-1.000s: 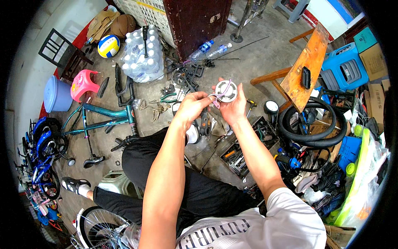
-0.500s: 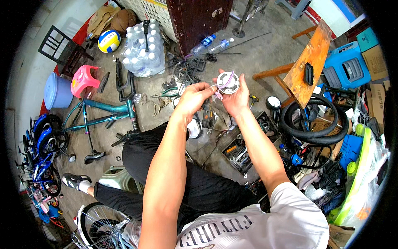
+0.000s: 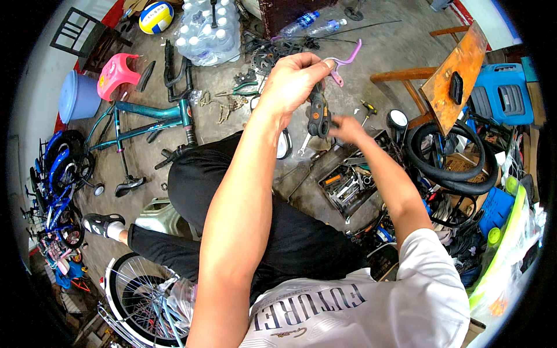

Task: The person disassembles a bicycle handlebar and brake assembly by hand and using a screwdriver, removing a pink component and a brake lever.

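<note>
My left hand (image 3: 299,81) is raised in front of me, thumb and fingers closed on a curved purple lever-like piece (image 3: 350,53). One end of it sticks out past the fingertips to the right, and a short pink tab hangs below. My right hand (image 3: 348,129) is lower and to the right, blurred by motion, so its fingers cannot be made out. Just left of it is a black tool with orange marks (image 3: 319,116). A shiny wrench (image 3: 303,144) shows below that tool. The toolbox (image 3: 331,200) of wrenches and other hand tools lies under my right forearm.
A teal bicycle frame (image 3: 148,116) lies on the floor at left, near a pink stool (image 3: 118,75). Wrapped bottles (image 3: 208,35) stand at the back. On the right are a wooden bench (image 3: 452,81) and black tires (image 3: 452,156). A spoked wheel (image 3: 145,296) is at lower left.
The round white-and-black disc in my right hand is gone from view. My right hand has moved down and right, apart from the left. My left hand has risen with the purple piece.
</note>
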Demonstrator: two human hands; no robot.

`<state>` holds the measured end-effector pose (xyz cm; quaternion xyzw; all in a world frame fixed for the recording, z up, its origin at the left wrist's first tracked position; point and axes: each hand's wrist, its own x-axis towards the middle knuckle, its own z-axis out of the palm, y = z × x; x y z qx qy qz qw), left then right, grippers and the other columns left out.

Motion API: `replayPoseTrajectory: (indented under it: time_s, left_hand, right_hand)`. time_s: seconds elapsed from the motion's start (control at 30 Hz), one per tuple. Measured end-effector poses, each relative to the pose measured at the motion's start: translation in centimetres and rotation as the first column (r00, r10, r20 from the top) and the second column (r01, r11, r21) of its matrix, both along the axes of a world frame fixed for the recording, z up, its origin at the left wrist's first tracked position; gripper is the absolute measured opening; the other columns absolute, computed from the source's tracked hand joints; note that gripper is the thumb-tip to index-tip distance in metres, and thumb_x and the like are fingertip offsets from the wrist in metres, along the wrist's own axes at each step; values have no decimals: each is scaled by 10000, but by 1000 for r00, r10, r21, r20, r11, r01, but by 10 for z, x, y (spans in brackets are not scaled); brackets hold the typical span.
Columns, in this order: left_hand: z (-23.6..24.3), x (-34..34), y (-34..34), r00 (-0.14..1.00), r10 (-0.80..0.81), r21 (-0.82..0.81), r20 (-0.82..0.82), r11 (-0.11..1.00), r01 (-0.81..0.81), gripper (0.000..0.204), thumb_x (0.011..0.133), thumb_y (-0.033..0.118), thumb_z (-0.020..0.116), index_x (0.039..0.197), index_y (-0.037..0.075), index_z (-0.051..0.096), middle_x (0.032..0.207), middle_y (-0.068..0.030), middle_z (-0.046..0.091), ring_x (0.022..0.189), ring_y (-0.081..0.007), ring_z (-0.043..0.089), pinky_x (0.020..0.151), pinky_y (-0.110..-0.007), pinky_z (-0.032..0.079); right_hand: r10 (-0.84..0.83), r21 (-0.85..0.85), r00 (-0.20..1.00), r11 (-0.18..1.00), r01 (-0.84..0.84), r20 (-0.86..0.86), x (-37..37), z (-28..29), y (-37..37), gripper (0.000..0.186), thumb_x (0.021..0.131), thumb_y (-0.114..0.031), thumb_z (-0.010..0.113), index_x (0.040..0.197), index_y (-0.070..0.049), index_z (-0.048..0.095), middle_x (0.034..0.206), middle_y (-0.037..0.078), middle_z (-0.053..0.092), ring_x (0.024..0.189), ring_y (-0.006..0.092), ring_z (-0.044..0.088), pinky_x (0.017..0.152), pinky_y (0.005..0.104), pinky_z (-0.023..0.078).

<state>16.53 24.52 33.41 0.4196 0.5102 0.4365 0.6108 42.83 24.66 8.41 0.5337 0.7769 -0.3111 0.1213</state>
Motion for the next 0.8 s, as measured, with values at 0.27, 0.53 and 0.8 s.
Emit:
replayPoseTrajectory:
  time_s: [0.27, 0.53, 0.8]
  left_hand:
    - [-6, -11, -4, 1000, 21, -150, -4, 988, -22, 235, 921, 365, 714, 901, 131, 731, 744, 50, 621, 667, -49, 494, 568, -246, 328]
    - [-10, -23, 4, 981, 131, -142, 142, 984, -110, 357, 957, 423, 665, 925, 72, 718, 731, 37, 579, 623, -77, 472, 548, -273, 335]
    - [100, -81, -40, 933, 203, 221, 296, 936, -273, 266, 1000, 307, 653, 974, 49, 714, 782, 18, 638, 686, -64, 542, 652, -226, 418]
  right_hand:
    - [326, -286, 816, 936, -206, 477, 12, -63, -55, 608, 866, -596, 640, 1313, -185, 678, 1366, 133, 625, 1328, 354, 520, 1087, 506, 419]
    - [-162, -184, 985, 972, 147, -67, -3, -33, 0, 632, 933, -617, 568, 1300, -113, 667, 1249, 143, 690, 1145, 312, 654, 984, 434, 491]
    - [-432, -414, -60, 889, -195, -900, -171, 298, 32, 587, 1032, -563, 479, 1219, -29, 635, 784, -31, 547, 664, 66, 461, 582, 238, 352]
